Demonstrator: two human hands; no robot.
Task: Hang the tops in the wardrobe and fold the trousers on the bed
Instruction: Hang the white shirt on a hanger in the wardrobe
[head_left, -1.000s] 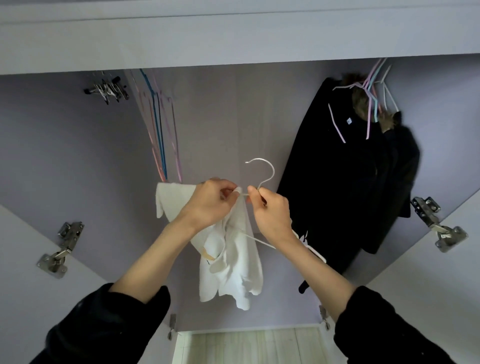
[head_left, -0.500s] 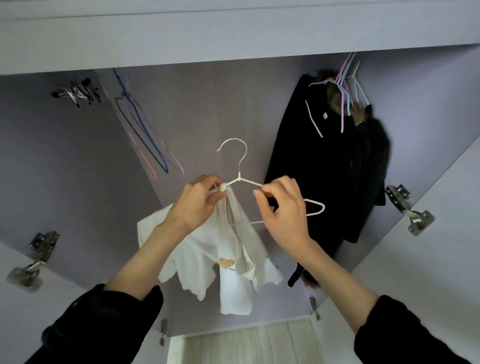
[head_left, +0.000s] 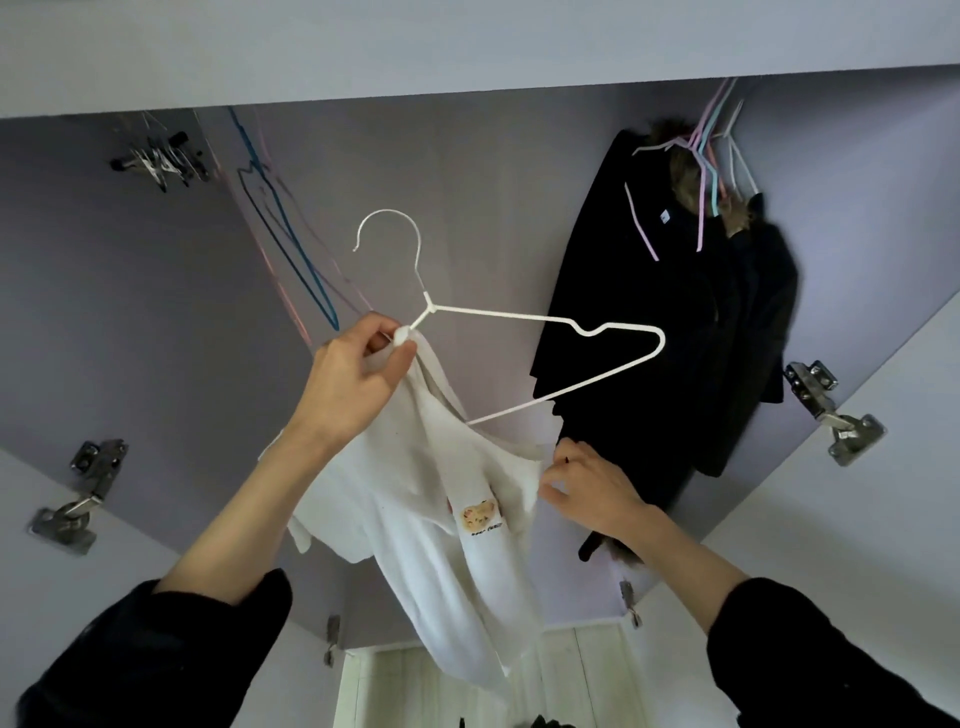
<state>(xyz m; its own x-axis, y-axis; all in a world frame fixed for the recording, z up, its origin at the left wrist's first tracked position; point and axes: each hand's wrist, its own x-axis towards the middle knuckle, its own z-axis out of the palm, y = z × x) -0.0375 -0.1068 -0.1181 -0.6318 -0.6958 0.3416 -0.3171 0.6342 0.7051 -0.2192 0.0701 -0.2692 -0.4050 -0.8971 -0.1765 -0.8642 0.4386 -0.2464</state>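
Top (head_left: 415, 499), white with a small printed patch, droops between raised arms inside the wardrobe (head_left: 467, 171); the right hand (head_left: 592, 488) pinches its neckline. The left hand (head_left: 353, 379) clamps cloth and hanger (head_left: 519, 317) together at the hanger's neck. Farther in, black coats (head_left: 649, 312) hang at right.

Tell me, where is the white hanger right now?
In the head view the white hanger is mid-frame, in front of the open wardrobe. The left hand holds its left end with the white top; its right end points toward the black coats.
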